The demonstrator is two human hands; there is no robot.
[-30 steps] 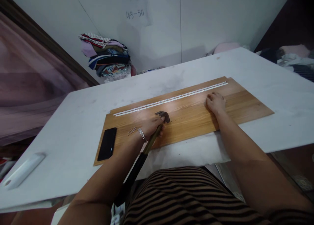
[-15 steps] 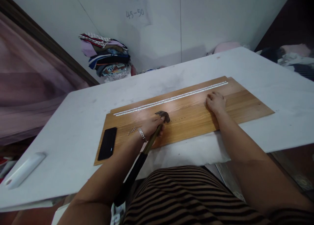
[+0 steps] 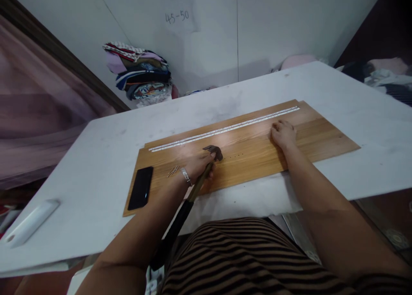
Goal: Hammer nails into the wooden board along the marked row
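My left hand (image 3: 200,166) is closed around a claw hammer (image 3: 198,185), gripping the shaft just under its metal head. The black handle end slants down toward my striped shirt. Flat on a wood-grain board (image 3: 257,147) rests my right hand (image 3: 283,134), fingers loosely bent and nothing visible in them. Between the hands, a row of small dark dots (image 3: 234,156) runs along the board. Several thin nails (image 3: 174,171) lie loose left of my left wrist. Along the board's far side stretch two pale marked strips (image 3: 225,130), like rulers or tape.
A black phone (image 3: 140,188) lies on the board's left end. On the white table (image 3: 109,144) a white oblong object (image 3: 32,222) sits at the left. Folded clothes (image 3: 141,74) are stacked by the wall, and a pink curtain (image 3: 41,106) hangs at the left.
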